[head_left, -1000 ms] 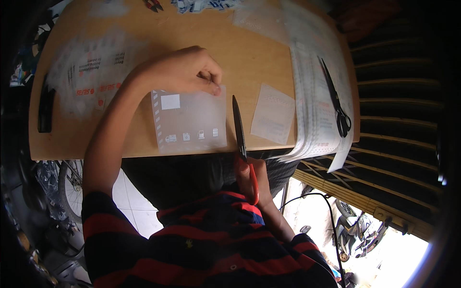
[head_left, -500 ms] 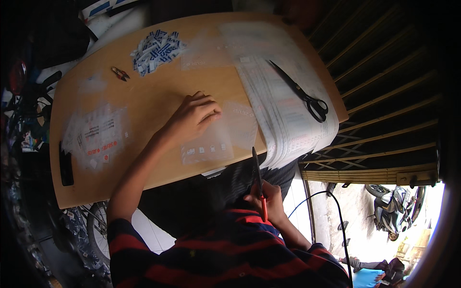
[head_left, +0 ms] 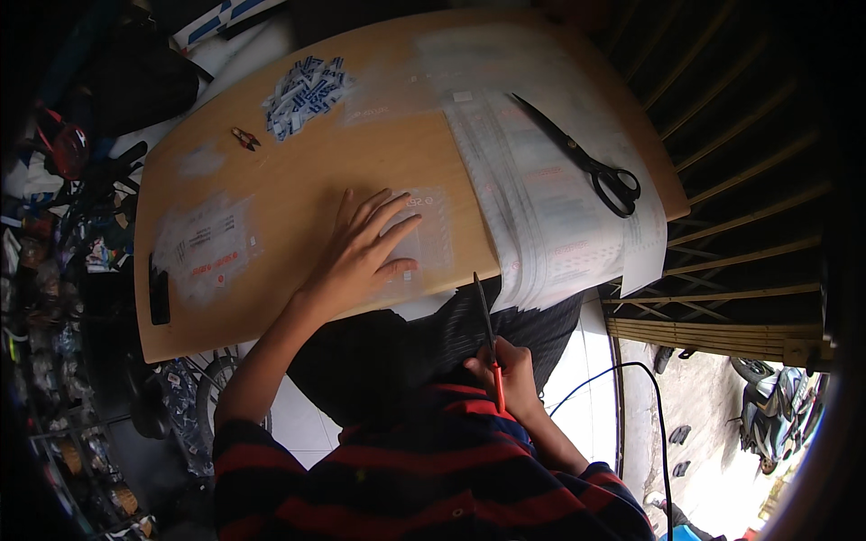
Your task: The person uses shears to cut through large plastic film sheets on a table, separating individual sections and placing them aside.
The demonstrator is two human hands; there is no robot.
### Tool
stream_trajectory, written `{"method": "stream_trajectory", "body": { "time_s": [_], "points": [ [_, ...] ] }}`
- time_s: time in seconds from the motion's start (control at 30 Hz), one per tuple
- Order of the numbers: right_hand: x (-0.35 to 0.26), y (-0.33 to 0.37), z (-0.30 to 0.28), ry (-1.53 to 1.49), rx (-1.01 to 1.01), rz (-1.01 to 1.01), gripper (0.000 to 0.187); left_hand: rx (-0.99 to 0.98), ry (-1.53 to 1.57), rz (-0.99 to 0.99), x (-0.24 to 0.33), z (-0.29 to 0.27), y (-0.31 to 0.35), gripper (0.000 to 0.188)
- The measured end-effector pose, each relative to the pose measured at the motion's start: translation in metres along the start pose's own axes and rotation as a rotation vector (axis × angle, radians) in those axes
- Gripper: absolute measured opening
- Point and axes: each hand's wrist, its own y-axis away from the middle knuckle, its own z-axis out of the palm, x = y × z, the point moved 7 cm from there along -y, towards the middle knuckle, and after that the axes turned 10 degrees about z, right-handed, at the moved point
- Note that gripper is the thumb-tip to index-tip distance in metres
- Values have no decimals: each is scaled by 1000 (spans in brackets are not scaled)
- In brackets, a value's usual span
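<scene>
My left hand (head_left: 368,248) lies with fingers spread over a clear plastic bag (head_left: 431,236) near the front edge of the table. Below that edge, my right hand (head_left: 511,371) is closed round a pair of red-handled scissors (head_left: 499,383), its dark blades pointing up toward the table. To the right of the bag lies a stack of printed translucent plastic sheets (head_left: 550,212). Large black scissors (head_left: 585,160) rest on top of this stack.
Small blue-and-white packets (head_left: 307,97) are heaped at the far side of the wooden table (head_left: 298,176). Small thread snips (head_left: 244,139) lie near them. More clear printed bags (head_left: 206,243) sit at the left. A slatted metal gate (head_left: 722,225) stands right of the table.
My left hand has gone from curled fingers to a spread hand over the bag. The bag now sits nearer the table edge, partly under it. My right hand still holds the scissors.
</scene>
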Motion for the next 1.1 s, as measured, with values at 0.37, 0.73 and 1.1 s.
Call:
{"method": "stream_trajectory", "body": {
  "time_s": [0.37, 0.73, 1.1],
  "points": [
    [0, -15, 5, 3, -57, -55, 37, 160, -41, -67, 57, 19, 26, 52],
    [21, -14, -1, 39, 5, 16, 29, 1082, 167, -739, -19, -119, 119, 22],
    [19, -17, 12, 38, -94, -90, 34, 980, -40, -1094, -190, -116, 322, 58]
  ]
}}
